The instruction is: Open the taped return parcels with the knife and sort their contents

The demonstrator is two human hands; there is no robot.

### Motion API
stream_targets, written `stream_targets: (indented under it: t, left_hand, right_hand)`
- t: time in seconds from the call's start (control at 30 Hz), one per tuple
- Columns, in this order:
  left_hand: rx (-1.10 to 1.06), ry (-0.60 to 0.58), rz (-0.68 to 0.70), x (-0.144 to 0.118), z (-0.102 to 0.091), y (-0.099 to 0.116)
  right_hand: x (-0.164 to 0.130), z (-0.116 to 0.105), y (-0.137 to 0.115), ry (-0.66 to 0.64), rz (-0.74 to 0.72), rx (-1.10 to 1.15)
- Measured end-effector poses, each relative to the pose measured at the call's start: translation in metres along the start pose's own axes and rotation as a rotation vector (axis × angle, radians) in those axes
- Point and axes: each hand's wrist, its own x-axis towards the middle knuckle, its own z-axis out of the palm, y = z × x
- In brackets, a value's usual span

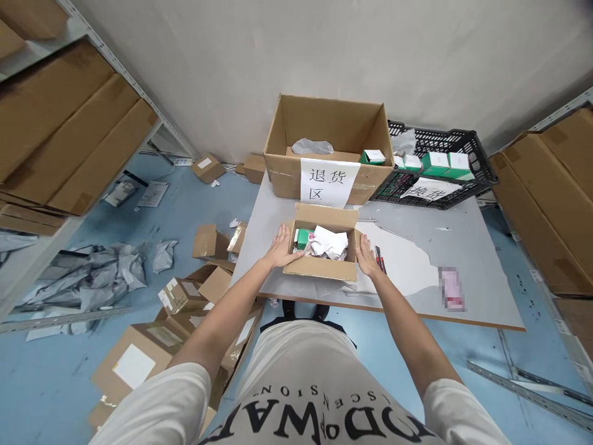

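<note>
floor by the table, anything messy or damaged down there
Yes. Small cardboard boxes lie scattered and tipped on the floor left of the table, beside crumpled grey mailer bags. The tabletop's surface layer looks torn near the right hand.

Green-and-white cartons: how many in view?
5: three green-and-white cartons in the black plastic crate, one in the big cardboard box, one in the small open box. More may be hidden.

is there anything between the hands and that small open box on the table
Nothing visible. The left hand lies flat against the small cardboard box's left side and the right hand against its right side, both touching it directly, on the table.
</note>
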Motion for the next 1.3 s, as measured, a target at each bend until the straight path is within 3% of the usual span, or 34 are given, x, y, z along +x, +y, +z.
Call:
stream_targets:
  t: [0.2,0.33,0.4,0.5,0.57,0.63,0.7,0.8,0.9,1.07,1.3]
  left_hand:
    - [-0.085,-0.015,0.076,0.0,0.004,-0.013]
    - [-0.063,0.011,0.062,-0.001,0.001,-0.009]
    - [-0.035,0.032,0.034,-0.003,-0.004,-0.005]
    - [0.004,0.066,0.003,-0.005,-0.01,0.002]
    - [0.02,0.087,-0.006,-0.007,-0.014,0.006]
    - [0.037,0.113,-0.016,-0.013,-0.017,0.01]
    - [0.07,0.118,0.016,-0.022,-0.018,0.015]
    - [0.151,0.046,0.198,-0.037,-0.013,0.023]
    - [0.252,-0.009,0.311,-0.047,-0.003,0.032]
    - [0.376,-0.016,0.233,-0.047,0.009,0.043]
    - [0.404,-0.081,0.19,-0.052,0.006,0.045]
  right_hand:
    - [0.002,0.002,0.001,-0.059,-0.023,0.06]
    - [-0.005,-0.017,-0.007,-0.023,-0.026,-0.067]
    - [-0.01,-0.035,-0.025,0.078,-0.041,-0.198]
    - [-0.01,-0.055,-0.075,0.233,-0.16,-0.371]
    - [0.0,-0.056,-0.118,0.111,-0.337,-0.403]
    - [0.017,-0.044,-0.16,-0.119,-0.493,-0.442]
    - [0.037,-0.023,-0.192,-0.263,-0.516,-0.543]
    - [0.061,0.01,-0.216,-0.297,-0.515,-0.588]
    - [0.071,0.035,-0.216,-0.284,-0.496,-0.61]
    - [0.068,0.056,-0.202,-0.236,-0.46,-0.626]
    - [0.065,0.067,-0.197,-0.231,-0.459,-0.606]
